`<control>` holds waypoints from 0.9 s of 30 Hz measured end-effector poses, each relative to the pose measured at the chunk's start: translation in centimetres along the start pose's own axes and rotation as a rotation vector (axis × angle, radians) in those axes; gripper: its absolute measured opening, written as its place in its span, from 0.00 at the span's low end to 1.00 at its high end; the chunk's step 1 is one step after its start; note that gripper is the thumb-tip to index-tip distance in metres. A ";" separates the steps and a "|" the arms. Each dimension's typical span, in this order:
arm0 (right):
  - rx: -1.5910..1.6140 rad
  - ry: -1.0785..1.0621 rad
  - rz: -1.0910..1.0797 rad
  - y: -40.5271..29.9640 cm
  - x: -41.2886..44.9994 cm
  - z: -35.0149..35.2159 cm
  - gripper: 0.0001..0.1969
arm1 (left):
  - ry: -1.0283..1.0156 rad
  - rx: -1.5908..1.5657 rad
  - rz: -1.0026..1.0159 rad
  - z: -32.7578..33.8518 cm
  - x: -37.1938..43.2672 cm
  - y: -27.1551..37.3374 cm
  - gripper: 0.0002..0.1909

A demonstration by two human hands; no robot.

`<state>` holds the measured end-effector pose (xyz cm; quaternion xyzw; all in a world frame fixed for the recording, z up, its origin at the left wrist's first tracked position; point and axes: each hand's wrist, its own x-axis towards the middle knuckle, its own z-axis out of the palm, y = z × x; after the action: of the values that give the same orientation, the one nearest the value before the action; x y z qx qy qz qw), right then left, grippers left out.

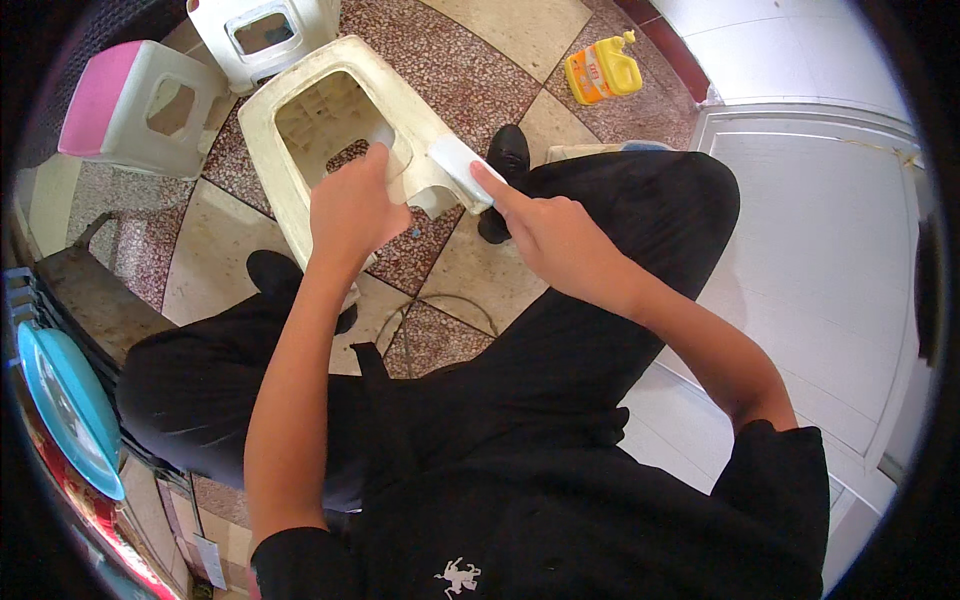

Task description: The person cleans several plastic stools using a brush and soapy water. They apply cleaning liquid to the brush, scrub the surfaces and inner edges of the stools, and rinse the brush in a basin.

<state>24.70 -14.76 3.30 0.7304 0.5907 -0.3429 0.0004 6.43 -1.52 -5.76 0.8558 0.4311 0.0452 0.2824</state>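
Observation:
A cream plastic stool [409, 112], with a large opening in the side that faces me, is held tilted between my legs. My left hand [352, 206] grips it at the edge of that opening. In my right hand [555, 236] is a white plastic brush [459, 171], whose index finger rests along its back. The brush lies against the stool's right side panel near a leg end; its bristles are hidden beneath it. Dirty marks show on the stool's surface.
Behind stand a pink-topped white stool [161, 112] and another white stool [311, 22]. A yellow jug [600, 71] sits at the upper right. A blue basin [75, 397] is at the left rim. A thin hose [457, 297] curves over the tiles. White panelling [810, 262] borders my right.

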 end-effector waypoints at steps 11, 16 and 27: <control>-0.058 0.477 -0.341 -4.1 21.7 0.1 0.27 | -0.012 0.014 -0.009 -1.1 0.6 1.1 0.16; -0.003 0.441 -0.372 -1.0 14.5 1.4 0.26 | -0.001 0.007 -0.032 -0.9 0.0 0.0 0.16; 0.126 0.369 -0.230 0.4 9.2 0.7 0.23 | 0.007 0.007 -0.017 -0.4 0.1 0.2 0.16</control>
<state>25.34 -7.27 -1.98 0.7072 0.6375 -0.2373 -0.1925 6.49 -1.41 -5.34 0.8530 0.4395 0.0443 0.2781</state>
